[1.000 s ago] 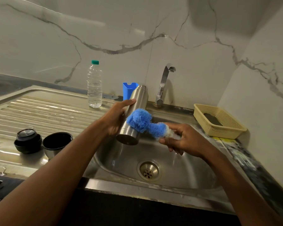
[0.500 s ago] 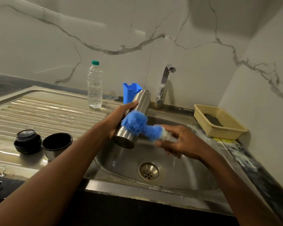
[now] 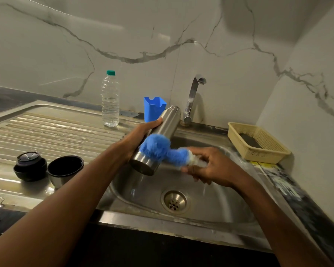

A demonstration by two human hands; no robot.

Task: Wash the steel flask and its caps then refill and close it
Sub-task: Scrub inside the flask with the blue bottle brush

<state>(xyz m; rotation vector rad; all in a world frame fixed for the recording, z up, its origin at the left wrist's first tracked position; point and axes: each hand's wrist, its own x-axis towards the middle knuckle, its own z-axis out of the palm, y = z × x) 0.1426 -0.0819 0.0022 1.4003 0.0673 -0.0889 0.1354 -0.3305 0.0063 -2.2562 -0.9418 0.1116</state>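
Flask (image 3: 163, 130) tilted over sink (image 3: 216, 201), our left hand (image 3: 137, 140) wrapped round its body. Our right hand (image 3: 210, 165) grips handle of blue brush (image 3: 156, 145), bristles touching flask side. Two caps (image 3: 30, 165) (image 3: 65, 169) sit on drainboard (image 3: 46, 128).

Clear plastic water bottle (image 3: 110, 100) with green cap, upright at back of ribbed steel drainboard (image 3: 46, 128). Blue plastic holder (image 3: 152, 107) against marble-veined wall (image 3: 162, 35), just left of chrome tap (image 3: 193, 99). Cream mesh basket (image 3: 258, 143) on right counter, dark pad inside. Round drain strainer (image 3: 175, 201) in basin floor.
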